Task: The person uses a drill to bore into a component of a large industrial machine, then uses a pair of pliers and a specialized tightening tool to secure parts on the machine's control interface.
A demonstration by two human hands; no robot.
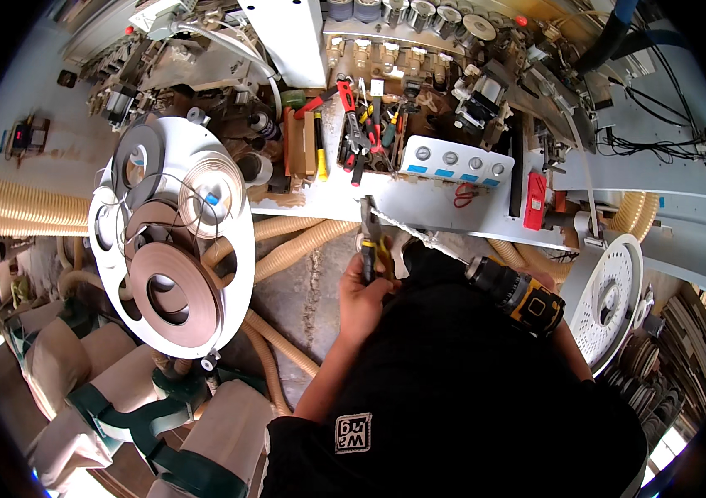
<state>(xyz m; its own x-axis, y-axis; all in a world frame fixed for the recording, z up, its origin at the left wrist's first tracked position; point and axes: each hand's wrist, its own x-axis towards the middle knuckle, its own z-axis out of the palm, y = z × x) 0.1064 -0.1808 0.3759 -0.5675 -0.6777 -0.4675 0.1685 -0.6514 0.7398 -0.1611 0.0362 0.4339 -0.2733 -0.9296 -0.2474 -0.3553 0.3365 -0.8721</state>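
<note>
Across the tabletop (345,191), tools (346,96) are strewn. Before it, a white string (408,229) is stretched from pliers (369,236), squeezed by the left hand's (361,304) fingers, to a drill (512,292); the right hand's (541,276) fingers cannot be made out. Some twisting seems done; neither end is freed yet.

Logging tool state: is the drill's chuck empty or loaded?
Loaded: a pale, twisted piece extends from the chuck of the drill toward the pliers in the left hand.
</note>
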